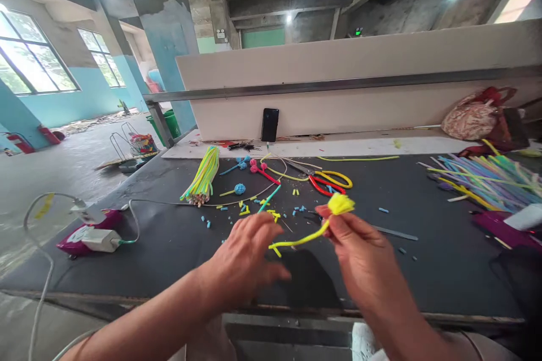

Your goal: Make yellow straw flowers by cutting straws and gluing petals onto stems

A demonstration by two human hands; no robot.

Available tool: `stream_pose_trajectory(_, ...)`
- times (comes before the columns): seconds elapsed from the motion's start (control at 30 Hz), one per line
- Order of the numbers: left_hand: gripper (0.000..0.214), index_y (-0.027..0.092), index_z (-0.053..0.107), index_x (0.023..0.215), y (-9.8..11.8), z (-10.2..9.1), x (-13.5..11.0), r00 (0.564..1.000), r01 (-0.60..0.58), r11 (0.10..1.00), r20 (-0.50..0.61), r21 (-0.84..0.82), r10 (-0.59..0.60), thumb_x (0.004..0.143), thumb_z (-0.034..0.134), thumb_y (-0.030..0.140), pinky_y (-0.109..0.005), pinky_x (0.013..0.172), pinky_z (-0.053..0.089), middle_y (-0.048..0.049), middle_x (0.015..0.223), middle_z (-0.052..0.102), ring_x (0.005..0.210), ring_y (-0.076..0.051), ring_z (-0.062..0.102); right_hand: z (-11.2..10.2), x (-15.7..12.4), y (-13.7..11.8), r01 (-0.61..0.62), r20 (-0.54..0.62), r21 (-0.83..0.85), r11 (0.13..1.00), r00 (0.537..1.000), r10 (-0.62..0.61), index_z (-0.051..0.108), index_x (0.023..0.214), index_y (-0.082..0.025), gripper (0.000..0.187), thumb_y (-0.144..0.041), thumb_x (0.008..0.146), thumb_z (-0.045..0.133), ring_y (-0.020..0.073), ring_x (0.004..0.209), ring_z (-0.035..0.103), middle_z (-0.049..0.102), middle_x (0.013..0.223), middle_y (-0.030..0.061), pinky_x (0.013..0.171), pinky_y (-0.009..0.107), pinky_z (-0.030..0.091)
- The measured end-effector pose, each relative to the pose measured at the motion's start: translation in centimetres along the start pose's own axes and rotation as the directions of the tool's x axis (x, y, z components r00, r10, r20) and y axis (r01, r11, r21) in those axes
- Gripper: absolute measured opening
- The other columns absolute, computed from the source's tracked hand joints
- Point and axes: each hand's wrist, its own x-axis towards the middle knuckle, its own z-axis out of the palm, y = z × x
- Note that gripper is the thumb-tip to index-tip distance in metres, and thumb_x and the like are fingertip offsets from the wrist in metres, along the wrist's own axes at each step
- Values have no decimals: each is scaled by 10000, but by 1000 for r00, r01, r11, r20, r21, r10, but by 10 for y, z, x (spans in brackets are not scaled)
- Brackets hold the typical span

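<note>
My right hand [359,242] pinches a yellow pipe-cleaner flower [341,203] just under its fluffy head. Its yellow stem [302,241] curves down to the left, above the black tabletop. Empty, with thumb and fingers apart, my left hand [245,251] hovers by the free end of that stem and is slightly blurred. Past its fingertips lies a teal pipe cleaner [270,198]. Scissors [328,180] with one red and one yellow handle rest behind the flower. A red pipe-cleaner piece [266,171] and a blue pipe-cleaner ball on a stem [239,189] lie further back.
A bundle of yellow-green pipe cleaners [202,177] stands left, a loose multicoloured pile [486,177] right. Short cut bits are scattered mid-table. A phone [270,125] leans on the back board. A purple power strip [76,240] with cables sits left; a metal strip [396,233] lies right.
</note>
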Motion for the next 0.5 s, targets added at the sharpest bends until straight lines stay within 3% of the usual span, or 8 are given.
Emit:
stream_pose_trajectory(0.1, 615, 251, 491, 1200, -13, 7, -21, 979, -154, 956, 168, 249, 114, 709, 528, 619, -419, 941, 326, -95, 1255, 500, 1143, -270, 432, -6, 4, -15, 31, -20, 70, 997, 999, -29, 718, 650, -243, 98, -289, 595, 785, 128, 734, 606, 729, 756, -2, 644, 232, 456)
stream_pose_trajectory(0.2, 461, 300, 473, 1223, -39, 2, -10, 994, -89, 870, 92, 484, 51, 789, 556, 430, -449, 945, 285, -74, 1304, 469, 1199, -275, 377, -7, 4, -22, 43, -17, 90, 995, 999, -41, 720, 666, -238, 115, -291, 591, 788, 122, 707, 616, 723, 723, -3, 633, 218, 465)
stream_pose_trajectory(0.27, 337, 257, 551, 1133, -52, -9, 7, 997, 75, 831, -43, 552, -61, 797, 563, 266, -466, 930, 277, -98, 1294, 468, 1179, -286, 384, -8, 3, -24, 20, -12, 91, 996, 1000, -19, 721, 669, -230, 120, -294, 593, 788, 122, 712, 619, 718, 729, -2, 657, 217, 472)
stream_pose_trajectory(0.3, 290, 234, 584, 1086, -55, -14, 14, 989, 148, 827, -103, 543, -110, 799, 543, 221, -466, 924, 278, -112, 1285, 466, 1161, -289, 391, -9, 3, -25, -9, 6, 88, 996, 1000, 8, 724, 676, -224, 119, -297, 603, 783, 123, 713, 618, 714, 730, 1, 670, 218, 474)
stream_pose_trajectory(0.33, 259, 234, 607, 1043, -55, -18, 20, 989, 139, 852, -110, 504, -96, 798, 530, 201, -448, 916, 289, -105, 1256, 482, 1144, -280, 397, -10, 3, -25, -53, 39, 84, 995, 998, 50, 726, 684, -219, 116, -298, 616, 776, 123, 708, 615, 708, 726, 2, 679, 221, 475)
stream_pose_trajectory(0.4, 239, 255, 629, 997, -49, -20, 26, 999, -49, 924, 16, 378, 47, 809, 502, 180, -413, 921, 285, -77, 1156, 549, 1102, -250, 422, -14, 1, -27, -171, 135, 63, 983, 978, 161, 728, 692, -210, 98, -288, 643, 761, 120, 679, 601, 693, 708, 5, 672, 226, 472)
stream_pose_trajectory(0.43, 225, 261, 638, 969, -44, -17, 27, 982, -178, 943, 115, 282, 151, 817, 493, 180, -388, 912, 292, -66, 1073, 588, 1055, -230, 452, -16, 1, -28, -228, 183, 48, 972, 959, 216, 725, 686, -206, 89, -283, 655, 754, 116, 655, 589, 685, 693, 5, 657, 226, 467)
stream_pose_trajectory(0.5, 198, 254, 643, 937, -36, -6, 25, 942, -296, 949, 197, 113, 271, 833, 482, 204, -351, 878, 313, -56, 921, 618, 945, -203, 496, -17, -2, -28, -323, 248, 8, 946, 917, 311, 711, 656, -194, 92, -278, 663, 749, 108, 607, 561, 668, 662, 5, 621, 224, 453)
